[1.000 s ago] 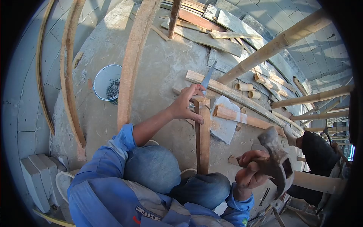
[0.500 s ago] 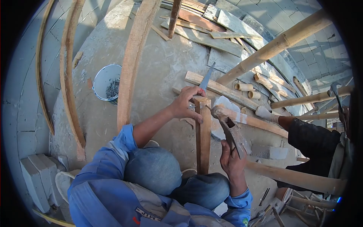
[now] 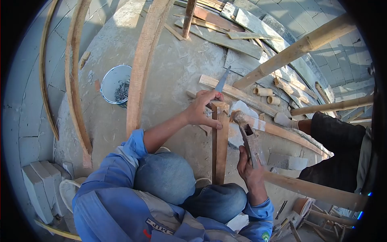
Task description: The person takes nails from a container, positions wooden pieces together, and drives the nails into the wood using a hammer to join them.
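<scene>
My left hand (image 3: 203, 109) grips the top of an upright squared wooden post (image 3: 220, 145), thumb on its near side and fingers behind. A nail (image 3: 209, 112) shows beside the post, by the gap between thumb and fingers; whether it is held or driven in is unclear. A second, short nail (image 3: 225, 112) sticks out of the post's right side near the top. My right hand (image 3: 250, 171) is closed around a hammer (image 3: 246, 131), its worn head just right of that nail and apart from it. A saw blade (image 3: 222, 80) points away behind my left hand.
Left of the post stands a white bucket (image 3: 115, 86) with loose nails. A long timber (image 3: 146, 60) rises beside it. Bamboo poles (image 3: 296, 50) cross the right side. Planks (image 3: 225, 42) lie behind. A co-worker's leg (image 3: 336, 131) and shoe are at right.
The hammer in my right hand has turned slightly and stays near the nail. My left hand keeps its grip on the post. The co-worker's raised tool at far right has left view.
</scene>
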`<move>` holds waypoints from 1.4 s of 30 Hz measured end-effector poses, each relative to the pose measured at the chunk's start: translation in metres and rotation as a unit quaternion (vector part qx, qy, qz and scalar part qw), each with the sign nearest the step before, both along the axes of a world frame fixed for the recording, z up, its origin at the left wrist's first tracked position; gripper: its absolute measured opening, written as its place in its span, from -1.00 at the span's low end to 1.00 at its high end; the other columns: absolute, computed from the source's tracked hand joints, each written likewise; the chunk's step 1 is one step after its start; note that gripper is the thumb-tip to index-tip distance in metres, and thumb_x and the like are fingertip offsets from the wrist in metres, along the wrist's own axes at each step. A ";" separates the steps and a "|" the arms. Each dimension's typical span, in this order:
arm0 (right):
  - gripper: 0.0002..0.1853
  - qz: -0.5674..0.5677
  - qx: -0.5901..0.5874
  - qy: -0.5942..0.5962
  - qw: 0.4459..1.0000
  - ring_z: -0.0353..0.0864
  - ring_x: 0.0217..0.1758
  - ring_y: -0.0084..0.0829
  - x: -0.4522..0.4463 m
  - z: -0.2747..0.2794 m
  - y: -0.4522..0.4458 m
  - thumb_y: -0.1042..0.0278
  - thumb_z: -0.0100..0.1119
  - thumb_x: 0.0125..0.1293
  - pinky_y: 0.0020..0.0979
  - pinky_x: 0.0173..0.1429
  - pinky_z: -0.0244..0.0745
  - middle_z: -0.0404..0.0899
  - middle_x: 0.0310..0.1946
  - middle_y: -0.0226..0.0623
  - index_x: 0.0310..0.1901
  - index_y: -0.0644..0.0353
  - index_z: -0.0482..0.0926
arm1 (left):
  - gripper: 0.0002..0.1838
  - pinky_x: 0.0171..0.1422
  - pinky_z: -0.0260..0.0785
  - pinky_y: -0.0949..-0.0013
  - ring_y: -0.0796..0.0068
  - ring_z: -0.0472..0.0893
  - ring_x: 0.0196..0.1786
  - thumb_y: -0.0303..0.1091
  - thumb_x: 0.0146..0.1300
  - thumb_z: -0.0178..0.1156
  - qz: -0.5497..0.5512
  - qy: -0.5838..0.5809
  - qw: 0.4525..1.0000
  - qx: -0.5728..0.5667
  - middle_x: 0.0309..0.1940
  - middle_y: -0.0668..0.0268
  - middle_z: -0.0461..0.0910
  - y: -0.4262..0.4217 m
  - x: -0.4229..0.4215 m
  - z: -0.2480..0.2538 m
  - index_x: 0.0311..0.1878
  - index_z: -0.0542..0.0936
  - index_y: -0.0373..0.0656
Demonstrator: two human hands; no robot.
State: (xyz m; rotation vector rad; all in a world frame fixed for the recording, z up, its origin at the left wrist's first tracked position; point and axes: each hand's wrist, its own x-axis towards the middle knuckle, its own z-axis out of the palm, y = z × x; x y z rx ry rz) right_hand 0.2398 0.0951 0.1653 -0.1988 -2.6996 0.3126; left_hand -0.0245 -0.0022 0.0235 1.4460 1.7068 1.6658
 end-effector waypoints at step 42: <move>-0.47 -0.178 -0.564 -0.105 0.799 0.60 -0.32 -0.65 -0.023 -0.068 0.006 0.17 0.66 0.19 -0.51 -0.26 0.51 0.74 -0.18 -0.31 0.00 0.26 0.54 | -0.41 0.56 0.30 0.20 0.33 0.55 0.40 -0.66 0.20 0.03 0.097 -0.045 0.992 -0.070 0.28 0.14 0.61 -0.037 -0.039 0.003 0.36 0.52 -0.31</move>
